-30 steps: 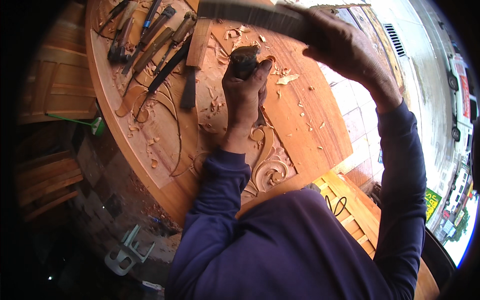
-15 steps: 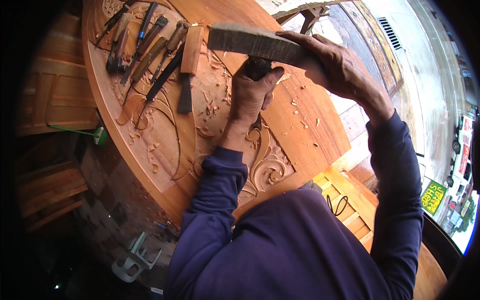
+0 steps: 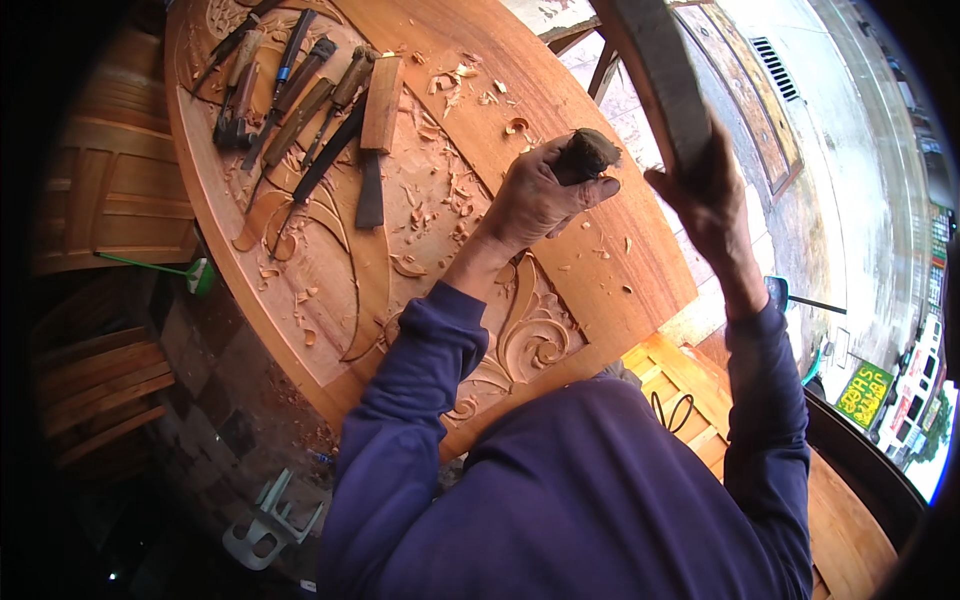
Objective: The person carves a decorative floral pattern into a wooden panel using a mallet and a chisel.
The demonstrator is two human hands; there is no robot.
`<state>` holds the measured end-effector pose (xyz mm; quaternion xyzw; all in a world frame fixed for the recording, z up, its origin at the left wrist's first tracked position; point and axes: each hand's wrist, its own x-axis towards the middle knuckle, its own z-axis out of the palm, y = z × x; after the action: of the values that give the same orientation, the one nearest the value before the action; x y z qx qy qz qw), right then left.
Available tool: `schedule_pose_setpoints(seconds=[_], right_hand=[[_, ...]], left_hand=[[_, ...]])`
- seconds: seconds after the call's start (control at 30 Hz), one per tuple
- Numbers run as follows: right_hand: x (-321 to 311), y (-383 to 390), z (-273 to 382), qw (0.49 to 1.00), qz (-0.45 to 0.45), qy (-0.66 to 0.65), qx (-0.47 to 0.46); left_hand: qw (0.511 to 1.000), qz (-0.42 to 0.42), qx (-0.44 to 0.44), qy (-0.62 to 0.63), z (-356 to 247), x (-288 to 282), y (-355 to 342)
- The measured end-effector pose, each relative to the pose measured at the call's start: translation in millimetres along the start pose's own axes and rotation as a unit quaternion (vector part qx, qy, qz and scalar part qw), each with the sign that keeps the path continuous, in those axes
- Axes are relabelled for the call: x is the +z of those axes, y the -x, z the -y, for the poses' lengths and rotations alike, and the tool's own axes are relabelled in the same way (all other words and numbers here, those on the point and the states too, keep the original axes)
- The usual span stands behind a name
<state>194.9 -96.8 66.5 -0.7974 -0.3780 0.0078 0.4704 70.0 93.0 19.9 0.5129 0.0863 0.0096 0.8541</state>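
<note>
My left hand (image 3: 540, 200) is closed round the dark, worn handle of a carving chisel (image 3: 592, 152), over the carved wooden panel (image 3: 640, 255). The handle's frayed butt points up and to the right; the blade is mostly hidden below the hand. Higher and to the right, my right hand (image 3: 708, 195) grips a long dark wooden mallet block (image 3: 660, 75) by its lower end, apart from the chisel. Carved scrolls (image 3: 540, 345) lie in the panel close to my left forearm.
Several chisels and gouges (image 3: 290, 105) lie in a row on the panel's left part, beside a wood-handled flat tool (image 3: 382, 105). Loose shavings (image 3: 455, 85) are scattered over the wood. A grey plastic chair (image 3: 270, 525) stands on the floor at lower left.
The mallet block has swung away from above the chisel, to the right, and now stands more upright. My left hand has shifted right, and the chisel's butt tilts rightward.
</note>
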Motion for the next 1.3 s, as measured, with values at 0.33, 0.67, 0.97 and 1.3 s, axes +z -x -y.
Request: schedule_pose_setpoints(seconds=[0.33,0.67,0.97,1.3], right_hand=[[-21,80,-31,0.995,0.001,0.006,0.1],[-5,51,5,0.996,0.021,-0.057,0.063],[11,-2,43,0.999,0.007,-0.036,0.014],[24,-76,27,0.928,0.199,0.232,-0.211]], left_hand=[[0.994,-0.086,0.05,0.05,-41,-39,40],[0.941,-0.286,0.166,0.068,-13,-21,24],[0.941,-0.274,0.189,0.058,-10,-22,26],[0.959,-0.256,0.121,0.012,-3,-24,21]])
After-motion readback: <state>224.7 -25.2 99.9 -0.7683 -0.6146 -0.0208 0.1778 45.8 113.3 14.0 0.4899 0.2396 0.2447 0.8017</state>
